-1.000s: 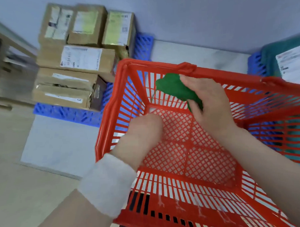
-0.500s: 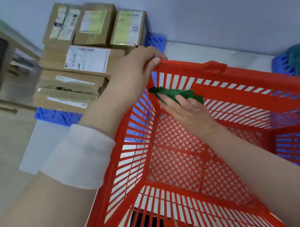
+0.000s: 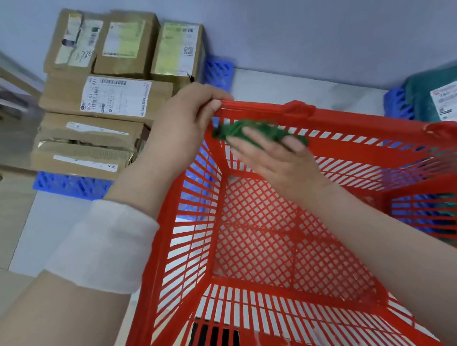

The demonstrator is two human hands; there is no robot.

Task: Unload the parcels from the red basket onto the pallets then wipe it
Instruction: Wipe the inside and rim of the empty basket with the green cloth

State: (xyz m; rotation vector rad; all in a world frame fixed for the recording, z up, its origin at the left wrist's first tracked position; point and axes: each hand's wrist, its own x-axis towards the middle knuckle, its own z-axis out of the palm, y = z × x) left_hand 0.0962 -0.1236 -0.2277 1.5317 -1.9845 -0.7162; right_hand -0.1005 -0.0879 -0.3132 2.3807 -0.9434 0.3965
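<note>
Unloading is judged complete: no parcel is seen inside the red basket [image 3: 350, 118], whose mesh floor and slatted walls are bare. The basket is held in front of the person, between the two pallets, with its open mouth turned up towards the camera. Its long axis is judged to run along the far rim, from left to upper right.

Cardboard parcels [image 3: 111, 99] are stacked on the blue pallet [image 3: 67, 181] at the left, against the wall. A teal parcel [image 3: 426, 88] is seen on a second pallet [image 3: 398, 106] at the right edge.

Wiping is judged under way and unfinished. Only the far wall near its left corner is being treated; the floor and other walls remain to be covered, as far as can be shown.

The left hand [image 3: 179, 128] is closed around the far-left corner of the rim, thumb on top. The right hand [image 3: 276, 158] is inside the basket, fingers laid flat, pressing the green cloth [image 3: 246, 129] against the far wall.

The cloth is bunched into a strip just under the rim, its length parallel to it.
</note>
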